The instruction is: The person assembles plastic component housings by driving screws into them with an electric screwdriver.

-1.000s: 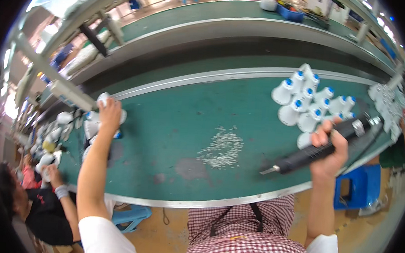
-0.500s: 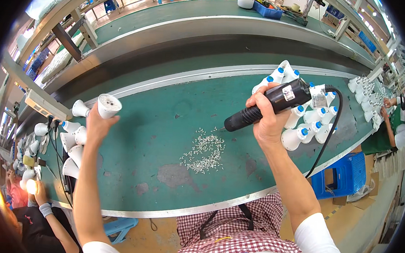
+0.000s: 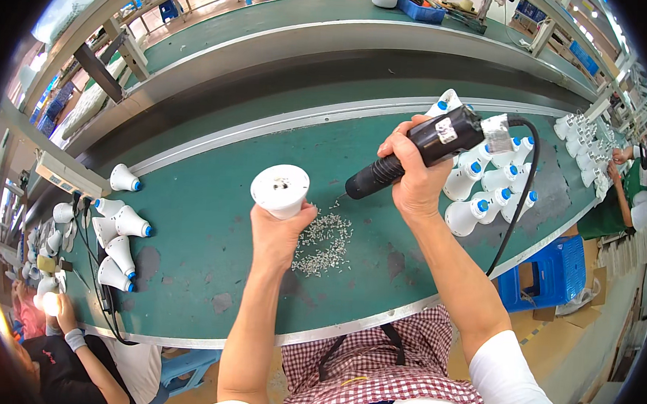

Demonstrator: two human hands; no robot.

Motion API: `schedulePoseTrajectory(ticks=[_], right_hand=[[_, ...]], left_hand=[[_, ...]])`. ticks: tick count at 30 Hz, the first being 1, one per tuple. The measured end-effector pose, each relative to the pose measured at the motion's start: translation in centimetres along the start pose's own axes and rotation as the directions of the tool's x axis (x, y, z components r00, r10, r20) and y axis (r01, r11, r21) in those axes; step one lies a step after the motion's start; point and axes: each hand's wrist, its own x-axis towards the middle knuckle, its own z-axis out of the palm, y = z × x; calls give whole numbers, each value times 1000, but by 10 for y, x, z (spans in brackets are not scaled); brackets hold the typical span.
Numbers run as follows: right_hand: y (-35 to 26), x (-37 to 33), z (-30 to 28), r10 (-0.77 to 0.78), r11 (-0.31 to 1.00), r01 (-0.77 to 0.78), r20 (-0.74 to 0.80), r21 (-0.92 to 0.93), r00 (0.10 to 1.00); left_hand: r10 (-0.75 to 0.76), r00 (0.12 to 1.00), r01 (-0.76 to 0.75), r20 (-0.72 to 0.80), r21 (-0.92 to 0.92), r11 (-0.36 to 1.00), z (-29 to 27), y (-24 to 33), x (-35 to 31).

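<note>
My left hand (image 3: 278, 238) is wrapped round a white cone-shaped bulb housing (image 3: 281, 189), wide round face upward, with small dark spots at its middle. In my right hand (image 3: 421, 181) is a black electric screwdriver (image 3: 408, 157), its tip slanting down to the left over the table. Below and between the hands lies a loose pile of small silvery screws (image 3: 325, 244). The tool's tip hangs by the pile's upper edge; whether it carries a screw is too small to tell.
More white housings with blue caps stand at the right (image 3: 463, 217) and lie at the left (image 3: 121, 253). The tool's black cable (image 3: 532, 184) runs over the right edge. Co-workers sit at both sides. A blue stool (image 3: 546, 276) stands below the right edge.
My left hand has brought the bulb housing from the group at the left to the middle, beside the screws. The right hand with the screwdriver has shifted slightly left.
</note>
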Motion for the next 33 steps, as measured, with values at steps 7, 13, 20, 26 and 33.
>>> schedulePoseTrajectory(ticks=[7,13,20,26,33], right_hand=[[4,0,0,36,999,-36,4,-25,999],[10,-2,1,37,999,-37,-3,-27,999],[-13,-2,9,29,991,-20,-65,129,997],[-29,-8,14,70,981,-56,-70,185,995],[-33,-9,13,72,979,-59,-64,194,995]], left_hand=[[29,996,-26,-86,33,999,11,-25,2],[63,991,-54,-115,85,995,11,-27,2],[7,999,-7,-33,13,1000,11,-26,-1],[68,997,-68,39,9,998,13,-22,-5],[97,993,-102,64,82,991,12,-22,-6]])
